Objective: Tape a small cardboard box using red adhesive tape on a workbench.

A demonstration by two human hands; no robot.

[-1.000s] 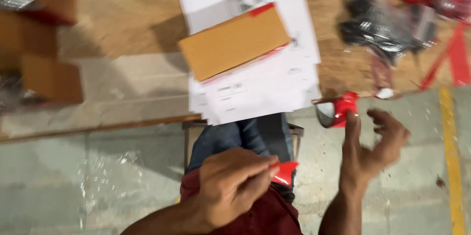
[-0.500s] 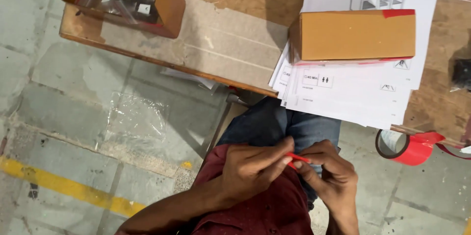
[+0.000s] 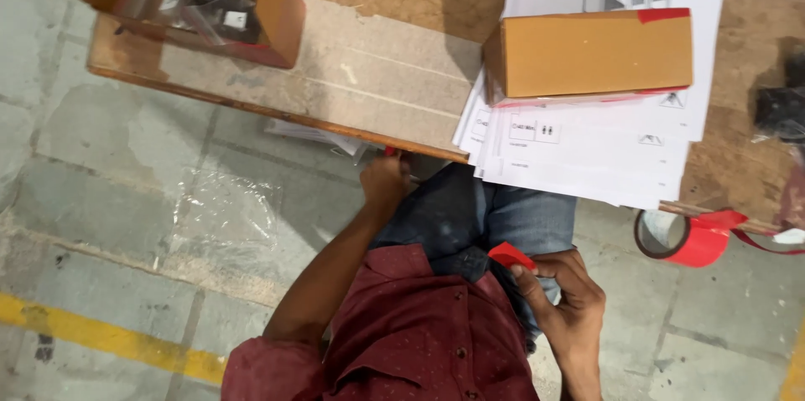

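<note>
Hands apart, red tape in the right one

Both of my hands were apart. My right hand [image 3: 563, 300] was low, near my lap, and its fingers were pinched on a small piece of red tape [image 3: 511, 255]. The piece stuck up from my fingertips and pointed up and to the left, toward the table [image 3: 377, 74].

My left hand [image 3: 384, 183] was up at the table's near edge, curled in a loose fist. I could not tell if it held anything, though a tiny bit of red showed right by it.

The tape roll [image 3: 683, 238] hung at the table edge, off to the right. My right hand was much nearer to it than my left. A loose red strip ran from the roll to the right.

On the table lay white papers [image 3: 587, 158] with a shut brown box [image 3: 591, 53] on top. That box was up and a bit right from my tape piece, with its long side going left to right. An open box [image 3: 201, 3] with small parts sat far to the left.
</note>
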